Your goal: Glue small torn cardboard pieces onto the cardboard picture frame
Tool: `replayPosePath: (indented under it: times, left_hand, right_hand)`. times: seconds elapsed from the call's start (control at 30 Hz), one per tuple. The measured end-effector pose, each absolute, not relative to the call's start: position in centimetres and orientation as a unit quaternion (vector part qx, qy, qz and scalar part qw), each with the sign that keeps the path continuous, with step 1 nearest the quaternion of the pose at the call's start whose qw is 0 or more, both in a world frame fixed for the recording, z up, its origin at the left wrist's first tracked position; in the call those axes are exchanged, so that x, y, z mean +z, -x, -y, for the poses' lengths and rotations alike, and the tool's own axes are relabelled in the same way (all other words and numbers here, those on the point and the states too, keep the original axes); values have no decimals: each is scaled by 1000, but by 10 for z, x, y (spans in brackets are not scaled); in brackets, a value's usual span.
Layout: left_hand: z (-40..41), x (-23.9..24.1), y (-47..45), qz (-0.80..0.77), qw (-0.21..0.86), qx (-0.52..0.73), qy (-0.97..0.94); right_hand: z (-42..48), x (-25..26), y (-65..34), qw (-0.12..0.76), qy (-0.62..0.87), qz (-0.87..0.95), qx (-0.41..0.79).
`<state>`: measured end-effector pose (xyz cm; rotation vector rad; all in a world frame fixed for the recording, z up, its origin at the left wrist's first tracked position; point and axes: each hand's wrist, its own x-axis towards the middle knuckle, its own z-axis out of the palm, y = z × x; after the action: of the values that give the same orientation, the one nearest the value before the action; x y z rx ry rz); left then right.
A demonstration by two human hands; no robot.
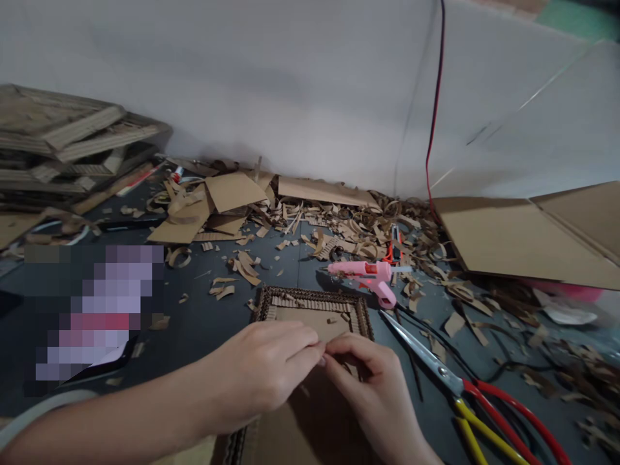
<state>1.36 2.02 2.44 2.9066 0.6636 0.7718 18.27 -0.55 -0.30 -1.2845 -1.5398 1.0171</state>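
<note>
"What's between the fingers?"

"Can't tell: the left hand [256,374] and right hand [368,394] hide it and much of the cardboard frame [314,298]."

"And the rest?"

"The pixelated patch [92,313] is unreadable; the scissors' [494,413] handles run off the bottom edge."

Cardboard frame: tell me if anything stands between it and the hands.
Nothing visible does. The left hand and right hand are already over the cardboard frame, their fingers meeting above it. The scissors lie to the right, not between.
</note>
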Motion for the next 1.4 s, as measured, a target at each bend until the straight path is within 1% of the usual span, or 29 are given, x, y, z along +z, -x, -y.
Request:
replayPosePath:
  times: [0.1,0.2,0.33,0.43,0.5,0.63,0.7,0.8,0.87,1.0,1.23,1.4]
  left_hand:
    - [-18,26,-13,-216,19,232,-948]
    - [-17,30,-13,-224,34,233,-946]
    - [-21,34,-15,-239,90,273,-927]
    - [-24,36,-16,-249,151,289,-912]
    - [-25,37,-15,-242,169,293,-910]
    - [-25,39,-13,-210,145,287,-924]
    - [-25,41,-13,-197,135,260,-935]
    - [-25,45,-12,-194,143,208,-948]
    - [-23,48,-11,-180,137,197,-954]
    - [-20,53,-10,-160,108,203,-960]
    - [-22,49,-11,-173,106,180,-963]
    - [-30,48,-13,-178,88,249,-948]
  right_hand:
    - [6,-2,-182,426,509,619,420]
    - [6,1,-182,429,504,611,433]
    - [5,4,-185,435,498,598,452]
    - [4,6,-188,444,483,575,489]
    - [4,7,-190,445,471,563,513]
    - [5,7,-193,434,457,516,581]
    - [5,6,-194,426,456,488,611]
    - [5,5,-195,412,458,479,626]
    - [5,4,-195,403,457,482,630]
    - [5,2,-195,389,442,475,654]
    - [6,1,-196,390,436,455,672]
    - [5,10,-200,423,412,404,699]
